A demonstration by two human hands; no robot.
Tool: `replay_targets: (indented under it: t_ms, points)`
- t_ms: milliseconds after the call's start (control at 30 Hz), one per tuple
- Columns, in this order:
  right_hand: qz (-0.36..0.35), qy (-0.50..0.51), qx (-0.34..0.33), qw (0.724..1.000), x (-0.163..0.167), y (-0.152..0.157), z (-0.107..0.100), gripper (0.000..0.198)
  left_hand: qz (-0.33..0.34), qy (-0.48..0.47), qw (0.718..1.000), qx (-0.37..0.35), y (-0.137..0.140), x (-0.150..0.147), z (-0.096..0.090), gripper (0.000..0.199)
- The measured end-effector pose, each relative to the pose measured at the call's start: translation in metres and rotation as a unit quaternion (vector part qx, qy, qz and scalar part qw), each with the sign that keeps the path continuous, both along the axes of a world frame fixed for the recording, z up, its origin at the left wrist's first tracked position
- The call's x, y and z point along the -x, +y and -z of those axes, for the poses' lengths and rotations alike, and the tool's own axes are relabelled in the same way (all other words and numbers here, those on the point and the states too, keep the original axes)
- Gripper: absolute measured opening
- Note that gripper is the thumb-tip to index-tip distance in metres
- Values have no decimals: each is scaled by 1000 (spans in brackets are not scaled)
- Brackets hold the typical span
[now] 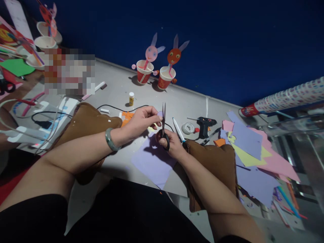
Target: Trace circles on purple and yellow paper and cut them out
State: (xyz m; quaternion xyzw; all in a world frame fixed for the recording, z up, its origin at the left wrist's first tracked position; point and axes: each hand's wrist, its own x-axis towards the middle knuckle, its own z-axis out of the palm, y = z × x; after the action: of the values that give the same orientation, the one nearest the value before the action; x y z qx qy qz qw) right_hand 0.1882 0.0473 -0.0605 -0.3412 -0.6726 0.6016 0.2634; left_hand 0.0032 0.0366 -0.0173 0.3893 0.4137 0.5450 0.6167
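Between the thumb and fingers of my left hand [144,121] is a small piece of purple paper [160,114]. My right hand [173,143] grips black-handled scissors [164,126], their blades pointing up and away from me and slightly parted. The blades stand right beside the purple piece; whether they touch it I cannot tell. Below both hands a larger purple sheet [152,162] lies on the table, partly in shadow. A white marker [178,129] rests just beyond my right hand, and orange paper scraps [127,117] lie behind my left wrist.
Brown cushions [92,121] sit under my left forearm and by my right arm [212,158]. Two paper cups with rabbit heads, pink [144,72] and orange [166,77], stand at the back. A glue gun [204,126], coloured paper [249,138] and stacked cups [286,96] are at right.
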Motion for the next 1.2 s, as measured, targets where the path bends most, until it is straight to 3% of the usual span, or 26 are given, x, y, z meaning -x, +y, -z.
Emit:
replay_targets:
  t_ms: [1200]
  points:
    - [9, 14, 34, 999, 0, 0, -1, 64, -8, -6, 1000, 23, 1, 2, -7, 20]
